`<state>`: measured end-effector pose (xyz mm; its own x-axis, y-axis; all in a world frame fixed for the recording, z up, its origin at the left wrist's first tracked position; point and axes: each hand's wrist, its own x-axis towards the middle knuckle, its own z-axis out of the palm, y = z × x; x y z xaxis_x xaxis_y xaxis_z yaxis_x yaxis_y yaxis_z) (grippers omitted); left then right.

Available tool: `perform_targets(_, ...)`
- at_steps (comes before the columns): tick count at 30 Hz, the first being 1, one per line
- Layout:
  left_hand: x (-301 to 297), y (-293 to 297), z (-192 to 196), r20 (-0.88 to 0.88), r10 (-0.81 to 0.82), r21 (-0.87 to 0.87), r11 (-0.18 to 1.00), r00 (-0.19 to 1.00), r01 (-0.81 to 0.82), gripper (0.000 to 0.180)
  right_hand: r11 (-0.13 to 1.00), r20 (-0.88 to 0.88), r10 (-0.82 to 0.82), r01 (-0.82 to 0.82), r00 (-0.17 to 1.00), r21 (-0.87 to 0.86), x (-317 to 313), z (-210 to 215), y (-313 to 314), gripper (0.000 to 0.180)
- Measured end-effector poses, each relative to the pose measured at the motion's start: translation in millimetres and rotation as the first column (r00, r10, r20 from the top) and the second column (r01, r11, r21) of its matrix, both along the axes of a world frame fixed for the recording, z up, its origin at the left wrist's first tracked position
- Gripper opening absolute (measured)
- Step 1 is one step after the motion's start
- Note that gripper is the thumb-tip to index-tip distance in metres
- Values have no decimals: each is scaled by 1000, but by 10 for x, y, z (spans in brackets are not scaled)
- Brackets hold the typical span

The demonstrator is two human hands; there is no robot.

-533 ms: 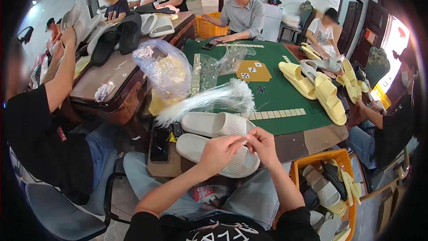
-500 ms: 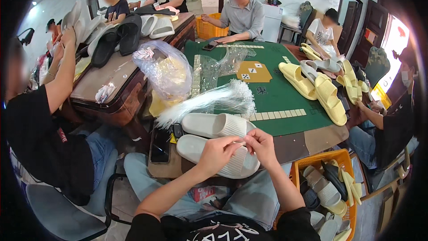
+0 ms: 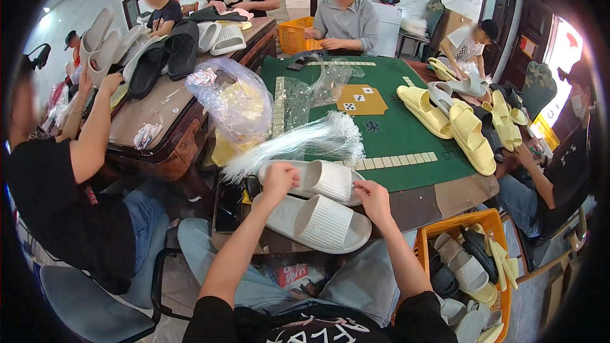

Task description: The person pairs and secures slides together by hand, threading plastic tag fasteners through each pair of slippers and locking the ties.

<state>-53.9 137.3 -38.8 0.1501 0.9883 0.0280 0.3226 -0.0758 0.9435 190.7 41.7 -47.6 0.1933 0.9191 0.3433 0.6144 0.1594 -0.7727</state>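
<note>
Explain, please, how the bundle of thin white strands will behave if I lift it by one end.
The white bundle would probably droop and splay, since its fine strands spread loosely at the ends. It is likely light, because the strands are thin. Stray ends might brush the farther pale slipper beside it.

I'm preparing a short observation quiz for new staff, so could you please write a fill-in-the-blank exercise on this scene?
1. The bundle of strands is coloured ____.
2. Nearest the bundle lie ____ pale slippers.
3. The hand nearer their toe ends is the ____ one.
4. The mat is coloured ____.

Missing words: white; two; right; green.
</note>
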Motion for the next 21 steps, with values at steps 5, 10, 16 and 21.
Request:
perform_targets(5,486,188,-165,-232,-300,189,919,925,346,20,999,313,42,-34,949,-33,-86,-16,37,20)
perform_targets(10,637,145,-154,62,-376,-117,917,925,381,36,996,211,-71,58,975,68,-143,-75,48,7)
perform_targets(16,606,-63,-103,63,-211,5,978,976,211,31,997,227,-27,11,973,71,-74,-151,84,7)
perform_targets(21,539,-3,-85,29,-229,-9,973,973,230,22,973,113,150,-167,982,161,48,-122,84,8)
